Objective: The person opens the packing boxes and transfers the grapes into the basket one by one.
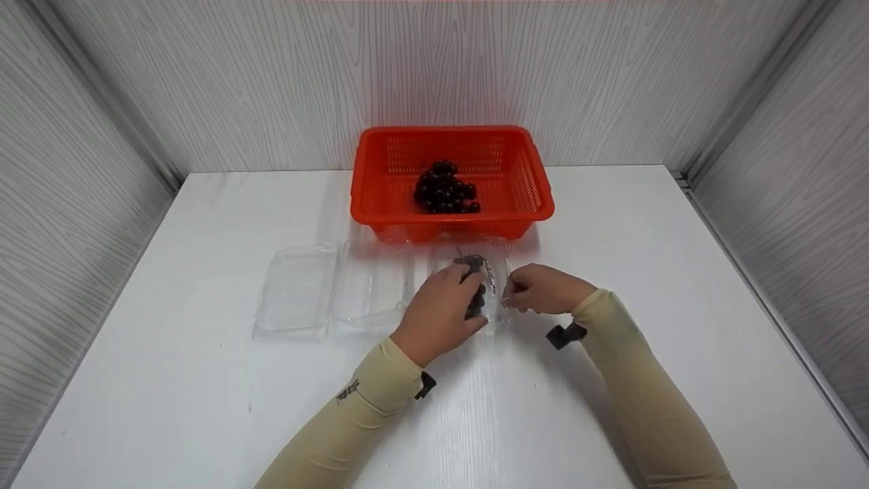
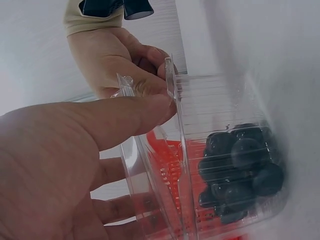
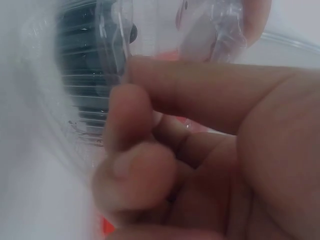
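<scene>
A clear plastic clamshell box (image 2: 215, 100) holds dark grapes (image 2: 240, 170) and stands in front of the red basket. Its lid (image 2: 137, 165) is tilted over the base, with a gap between the two rims in the left wrist view. My left hand (image 1: 438, 312) lies over the lid with its fingers spread, the thumb across the lid's edge. On the box's right side, my right hand (image 1: 546, 288) pinches the plastic rim between thumb and forefinger, its other fingers curled. Part of the grapes is hidden under my left hand in the head view.
The red basket (image 1: 451, 219) stands against the back wall with a heap of dark grapes (image 1: 441, 190) inside. To the left of my left hand, empty clear plastic trays (image 1: 299, 288) lie on the white table (image 1: 170, 380). Pale panels (image 1: 781, 136) enclose the table's back and sides.
</scene>
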Tool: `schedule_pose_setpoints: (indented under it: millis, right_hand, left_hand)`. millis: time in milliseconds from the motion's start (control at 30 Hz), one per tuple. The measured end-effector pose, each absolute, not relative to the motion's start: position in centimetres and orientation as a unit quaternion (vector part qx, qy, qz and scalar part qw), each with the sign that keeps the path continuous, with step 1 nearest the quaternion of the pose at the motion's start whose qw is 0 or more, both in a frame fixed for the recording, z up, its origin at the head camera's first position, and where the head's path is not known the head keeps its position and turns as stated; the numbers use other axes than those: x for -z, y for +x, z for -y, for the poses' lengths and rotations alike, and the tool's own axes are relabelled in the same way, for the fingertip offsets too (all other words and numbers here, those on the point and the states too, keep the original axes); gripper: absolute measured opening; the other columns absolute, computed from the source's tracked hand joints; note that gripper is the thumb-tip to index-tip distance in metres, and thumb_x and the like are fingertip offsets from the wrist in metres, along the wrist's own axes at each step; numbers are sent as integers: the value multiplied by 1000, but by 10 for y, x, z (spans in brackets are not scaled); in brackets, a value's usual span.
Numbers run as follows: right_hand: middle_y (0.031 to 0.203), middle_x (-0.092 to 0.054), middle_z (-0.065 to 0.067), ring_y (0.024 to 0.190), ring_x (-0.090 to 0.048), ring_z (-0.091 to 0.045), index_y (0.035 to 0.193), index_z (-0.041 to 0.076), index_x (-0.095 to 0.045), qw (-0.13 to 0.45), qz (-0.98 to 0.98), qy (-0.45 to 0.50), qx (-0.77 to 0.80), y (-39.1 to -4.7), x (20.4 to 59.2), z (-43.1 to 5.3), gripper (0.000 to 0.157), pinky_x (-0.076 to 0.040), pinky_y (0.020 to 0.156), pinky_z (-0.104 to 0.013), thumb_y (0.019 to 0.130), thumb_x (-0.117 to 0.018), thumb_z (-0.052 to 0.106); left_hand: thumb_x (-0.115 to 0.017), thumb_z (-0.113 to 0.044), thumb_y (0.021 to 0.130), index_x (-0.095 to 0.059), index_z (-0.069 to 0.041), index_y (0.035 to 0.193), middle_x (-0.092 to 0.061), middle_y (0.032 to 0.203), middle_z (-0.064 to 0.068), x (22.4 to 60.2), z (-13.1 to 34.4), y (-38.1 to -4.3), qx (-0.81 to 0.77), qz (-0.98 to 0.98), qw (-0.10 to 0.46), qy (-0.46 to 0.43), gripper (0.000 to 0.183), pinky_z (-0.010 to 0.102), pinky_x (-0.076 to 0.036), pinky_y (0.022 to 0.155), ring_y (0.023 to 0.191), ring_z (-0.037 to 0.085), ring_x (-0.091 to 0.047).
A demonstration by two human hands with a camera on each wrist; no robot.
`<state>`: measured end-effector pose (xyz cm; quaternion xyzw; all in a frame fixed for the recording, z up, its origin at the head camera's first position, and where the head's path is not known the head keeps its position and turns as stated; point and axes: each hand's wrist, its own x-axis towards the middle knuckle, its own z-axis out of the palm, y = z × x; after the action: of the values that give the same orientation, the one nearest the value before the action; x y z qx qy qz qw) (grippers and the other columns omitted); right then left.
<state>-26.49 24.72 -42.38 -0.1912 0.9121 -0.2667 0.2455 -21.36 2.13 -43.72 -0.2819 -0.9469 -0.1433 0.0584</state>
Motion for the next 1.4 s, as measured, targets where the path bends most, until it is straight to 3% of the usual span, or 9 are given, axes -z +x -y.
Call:
schedule_pose_setpoints:
  millis: [300,633,933,1200,1400]
  right_hand:
    - [80,-60,-2,74,-54,-19,97,9,-67,241,-915,-188,261,-260,423,-249,5,-47,68,-32,98,-62,12]
    - [74,-60,-4,61,-55,-18,98,6,-61,266,-910,-173,267,-255,424,-248,5,-48,63,-32,99,-58,10]
    - [72,-59,-3,61,-55,-16,95,5,-60,256,-907,-197,270,-253,427,-243,5,-48,68,-33,97,-56,5]
    - [85,-61,-4,66,-57,-18,106,8,-61,269,-906,-192,263,-254,423,-238,6,-50,68,-33,101,-57,9]
    - [90,-61,-5,68,-57,-19,110,9,-61,275,-907,-195,254,-254,419,-235,9,-51,67,-33,102,-56,8]
  left_hand:
    - [-81,-49,87,-61,-11,137,-59,133,13,432,-27,-209,143,948,47,-279,66,41,-43,115,122,29,-59]
    - [-80,-52,87,-59,-13,144,-53,147,12,433,-38,-205,112,945,91,-293,71,49,-34,121,141,32,-44]
    - [-76,-60,87,-62,-16,137,-62,129,8,435,-57,-201,122,950,107,-267,68,49,-51,102,121,28,-61]
    - [-75,-56,89,-65,-14,128,-66,120,8,435,-60,-201,112,953,129,-251,58,52,-53,97,113,30,-64]
    - [-72,-52,93,-63,-12,131,-65,121,9,433,-58,-202,120,953,108,-255,56,55,-51,100,117,32,-63]
